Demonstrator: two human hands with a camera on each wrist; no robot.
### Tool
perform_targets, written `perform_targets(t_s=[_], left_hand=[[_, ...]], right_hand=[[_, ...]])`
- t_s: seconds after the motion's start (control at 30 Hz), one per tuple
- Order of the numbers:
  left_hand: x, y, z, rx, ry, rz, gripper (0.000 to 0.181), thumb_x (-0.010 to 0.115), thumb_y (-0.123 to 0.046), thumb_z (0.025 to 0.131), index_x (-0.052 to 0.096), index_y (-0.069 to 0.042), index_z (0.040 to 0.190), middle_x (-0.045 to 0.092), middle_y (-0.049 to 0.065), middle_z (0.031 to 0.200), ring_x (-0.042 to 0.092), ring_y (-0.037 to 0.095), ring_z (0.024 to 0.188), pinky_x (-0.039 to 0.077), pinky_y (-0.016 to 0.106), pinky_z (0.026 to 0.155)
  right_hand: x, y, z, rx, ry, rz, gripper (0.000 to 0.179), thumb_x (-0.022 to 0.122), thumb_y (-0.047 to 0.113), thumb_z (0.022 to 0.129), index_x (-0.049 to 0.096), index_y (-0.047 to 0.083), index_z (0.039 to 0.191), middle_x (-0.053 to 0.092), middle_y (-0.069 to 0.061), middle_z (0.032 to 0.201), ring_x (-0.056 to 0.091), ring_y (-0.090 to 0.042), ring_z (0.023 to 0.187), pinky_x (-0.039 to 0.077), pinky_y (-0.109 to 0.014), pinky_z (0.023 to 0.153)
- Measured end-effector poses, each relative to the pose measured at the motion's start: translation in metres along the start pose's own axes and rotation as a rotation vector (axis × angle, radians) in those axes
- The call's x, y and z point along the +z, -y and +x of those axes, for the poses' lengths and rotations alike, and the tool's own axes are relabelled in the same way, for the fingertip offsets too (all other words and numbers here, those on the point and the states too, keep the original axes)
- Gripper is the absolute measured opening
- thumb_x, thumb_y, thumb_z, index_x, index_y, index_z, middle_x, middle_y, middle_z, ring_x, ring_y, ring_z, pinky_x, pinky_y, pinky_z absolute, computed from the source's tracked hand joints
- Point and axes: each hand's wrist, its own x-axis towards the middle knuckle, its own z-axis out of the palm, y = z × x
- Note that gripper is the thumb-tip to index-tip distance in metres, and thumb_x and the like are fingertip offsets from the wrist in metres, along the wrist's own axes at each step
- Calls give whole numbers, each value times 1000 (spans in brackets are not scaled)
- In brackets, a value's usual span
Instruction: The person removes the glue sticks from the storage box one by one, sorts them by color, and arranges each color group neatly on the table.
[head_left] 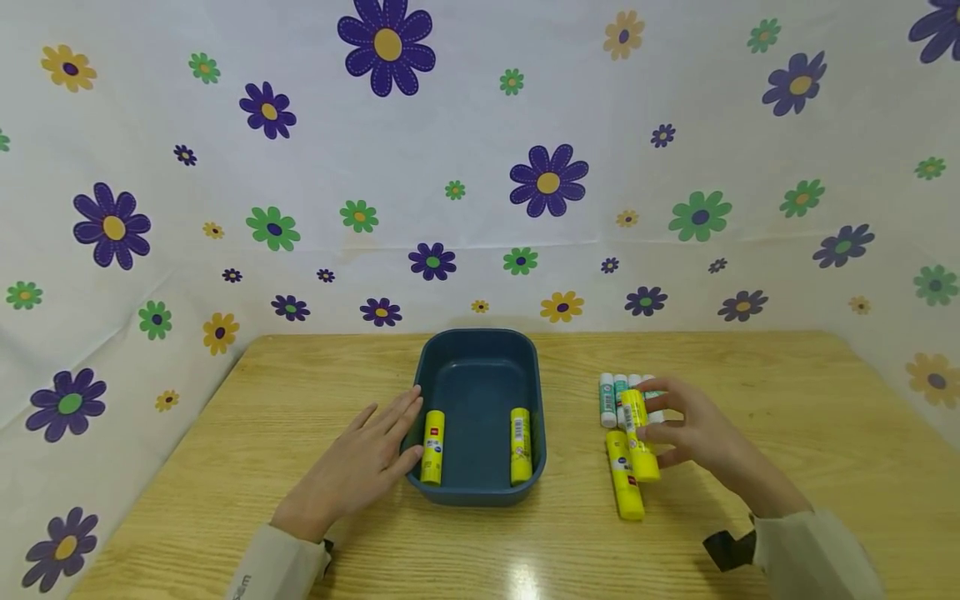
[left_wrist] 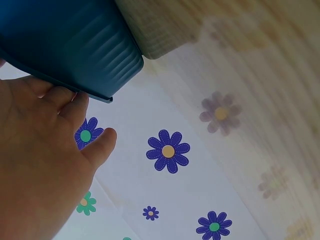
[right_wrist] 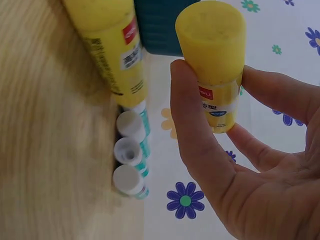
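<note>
Lying yellow stick (head_left: 624,477): flat on the table (head_left: 420,558), slightly askew, just beside the one being held; we judge a low move could clip it and set it rolling.
Left hand (head_left: 356,471): fingers extended and relaxed, touching the tray's left rim, thumb apart from them; we see nothing clamped, so a bump might slide the tray.
Right hand (head_left: 697,429): thumb and fingers clamped on a yellow glue stick.
Yellow glue stick (head_left: 643,460): held tilted at its middle, seemingly off the table, right of the tray; its smooth round barrel could twist or slip if our pinch loosens.
Tray (head_left: 480,497): dark blue, a stick upright-looking along each side, left (head_left: 432,447) and right (head_left: 521,446); a careless drop could knock these askew.
White-and-teal sticks (head_left: 607,400): a row behind our right fingers, partly hidden; a trailing fingertip could scatter them.
Flowered cloth (head_left: 450,142): hangs behind everything.
</note>
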Motion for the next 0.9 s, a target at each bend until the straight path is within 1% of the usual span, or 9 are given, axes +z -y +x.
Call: perform_targets(t_s=[0.2, 0.33, 0.57, 0.9], left_hand=[[0, 0, -1, 0, 5, 2, 65, 48, -37, 107, 33, 4, 156, 25, 12, 165, 26, 29, 151, 21, 59, 119], [0, 0, -1, 1, 0, -2, 65, 48, -36, 107, 33, 4, 156, 26, 12, 165, 27, 29, 151, 21, 59, 119], [0, -1, -1, 3, -1, -9, 65, 48, -36, 107, 32, 4, 156, 26, 11, 165, 26, 29, 151, 20, 59, 119], [-1, -2, -2, -4, 3, -22, 65, 47, -37, 108, 31, 4, 156, 25, 11, 166, 25, 27, 151, 20, 59, 120]], right_hand=[[-4, -11, -5, 39, -3, -20, 62, 65, 0, 95, 30, -10, 146, 42, -40, 133, 63, -39, 105, 63, -44, 69], [-8, -17, -8, 41, -9, -44, 62, 67, 2, 95, 32, -10, 145, 44, -40, 132, 64, -35, 101, 63, -44, 68], [-12, -24, -13, 39, 5, -42, 64, 68, 1, 93, 33, -11, 144, 46, -41, 130, 66, -36, 100, 63, -45, 66], [-11, -28, -13, 66, 30, -75, 61, 69, 0, 92, 35, -13, 141, 48, -40, 126, 67, -39, 100, 62, -44, 64]])
